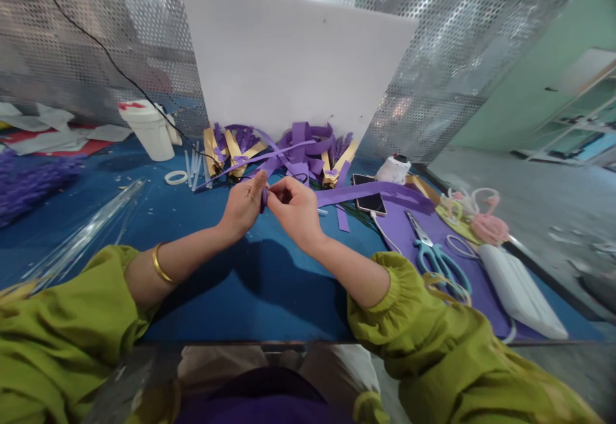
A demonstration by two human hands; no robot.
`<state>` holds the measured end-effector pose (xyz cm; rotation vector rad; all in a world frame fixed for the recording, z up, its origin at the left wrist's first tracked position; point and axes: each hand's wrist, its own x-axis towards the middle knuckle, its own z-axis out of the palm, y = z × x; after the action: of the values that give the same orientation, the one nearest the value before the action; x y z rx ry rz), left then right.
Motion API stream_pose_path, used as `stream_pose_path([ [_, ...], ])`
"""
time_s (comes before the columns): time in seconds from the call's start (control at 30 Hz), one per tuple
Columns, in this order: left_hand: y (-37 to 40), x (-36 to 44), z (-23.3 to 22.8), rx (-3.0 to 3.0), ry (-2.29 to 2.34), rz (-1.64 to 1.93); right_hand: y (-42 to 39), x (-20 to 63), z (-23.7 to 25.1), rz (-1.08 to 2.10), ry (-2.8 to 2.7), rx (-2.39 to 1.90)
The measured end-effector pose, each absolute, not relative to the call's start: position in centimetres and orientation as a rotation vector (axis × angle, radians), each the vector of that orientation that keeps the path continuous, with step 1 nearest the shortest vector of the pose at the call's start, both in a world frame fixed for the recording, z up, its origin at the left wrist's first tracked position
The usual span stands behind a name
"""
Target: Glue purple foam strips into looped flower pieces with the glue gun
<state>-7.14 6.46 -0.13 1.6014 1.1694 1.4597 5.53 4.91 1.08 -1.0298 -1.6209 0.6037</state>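
Note:
Above the middle of the blue table, my left hand (244, 206) and my right hand (297, 212) meet. Between thumb and fingers, my left hand pinches a small purple strip (264, 201), rolled or folded at the tips. The right thumb and forefinger close on the same small piece from the other side. Just behind my hands lie purple ribbon strips (308, 145) in a loose heap. Small bouquets of purple flowers wrapped in tan paper (238, 152) stand among them, and another wrapped bouquet (332, 167) is on the right.
Right of my hands are a phone (369, 194) with a cable, blue-handled scissors (440, 260) and a white packet (522, 290). Left are a white lidded cup (148, 130), a tape roll (176, 178), clear sticks (194, 166) and purple flowers (36, 180). A white board (298, 58) stands behind.

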Motion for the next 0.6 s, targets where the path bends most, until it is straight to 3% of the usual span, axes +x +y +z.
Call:
stream_pose_path([
  [0.37,7.1,-7.2,0.1,1.534,1.222,1.508,4.9,5.2,1.1,0.883,-1.509,-0.894],
  [0.6,6.0,-7.4,0.4,1.915,1.37,1.405,6.0,5.4,0.7,1.015,-1.385,-0.935],
])
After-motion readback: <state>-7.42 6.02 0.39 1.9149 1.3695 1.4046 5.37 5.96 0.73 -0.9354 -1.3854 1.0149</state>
